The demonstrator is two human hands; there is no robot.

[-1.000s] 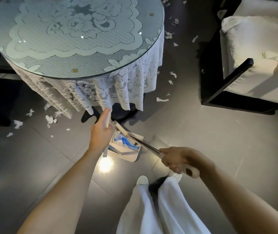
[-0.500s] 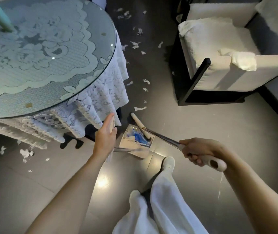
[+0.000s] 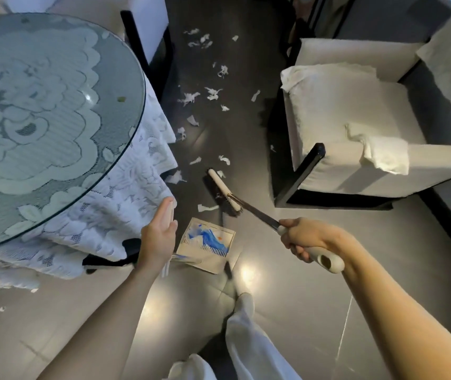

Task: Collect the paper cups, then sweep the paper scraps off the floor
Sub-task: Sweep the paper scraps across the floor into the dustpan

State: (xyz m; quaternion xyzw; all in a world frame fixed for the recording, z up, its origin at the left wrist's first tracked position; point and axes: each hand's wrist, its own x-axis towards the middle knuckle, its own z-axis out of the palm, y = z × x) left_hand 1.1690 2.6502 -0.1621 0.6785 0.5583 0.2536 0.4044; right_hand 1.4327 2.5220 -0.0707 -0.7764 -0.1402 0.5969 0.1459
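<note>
- White trouser legs (image 3: 249,349) and one white shoe (image 3: 246,298) stand at the bottom centre of the frame on the dark grey tiled floor (image 3: 314,311).
- Two bare forearms reach up from the lower corners.
- The left hand (image 3: 158,238), at centre, has its grip clamped on the thin white upright handle of a cream plastic dustpan (image 3: 208,261). The handle shows above the fingers and below the wrist.
- The dustpan lies on the floor just right of that hand, with blue and white litter in it (too blurred to tell what it is).
- The right hand (image 3: 305,238), right of centre, has its grip wrapped round the white end of a dark-shafted broom (image 3: 223,189).
- The shaft slants up and left to a cream bar with dark bristles, which is set down on the floor just beyond the dustpan.
- One of the white torn paper scraps (image 3: 191,97) lies just left of the bristles, and another lies at the head's far end.
- Most scraps are scattered up the centre strip of floor toward the top edge, and a few lie at lower left.
- A round glass-topped bench (image 3: 54,119) fills the upper left, draped in a white lace cloth (image 3: 125,204) that hangs beside the left hand.
- A white cushioned armchair with a black frame (image 3: 342,111) sits at upper right.
</note>
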